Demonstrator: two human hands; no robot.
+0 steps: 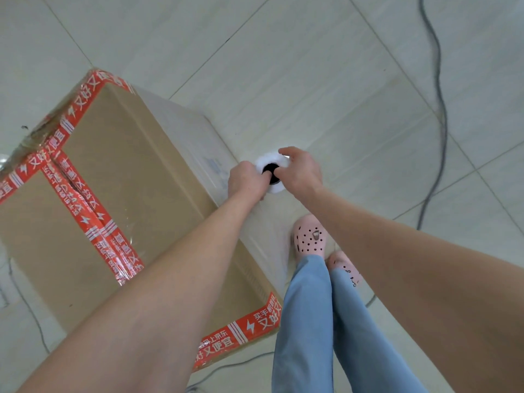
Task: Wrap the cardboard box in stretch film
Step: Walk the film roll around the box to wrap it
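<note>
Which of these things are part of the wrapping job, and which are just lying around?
Part of the job: cardboard box; stretch film roll; film stretched along the box's side.
Just lying about: grey cable; second cable left of the box.

Head view, looking down. A cardboard box (119, 177), sealed with red printed tape (85, 219), stands on the tiled floor (340, 80). Just beside one side of the box, the left hand (245, 181) and right hand (302, 173) grip an upright roll of stretch film (266, 159), each with a digit at its dark core. Clear film (198, 143) covers that side.
</note>
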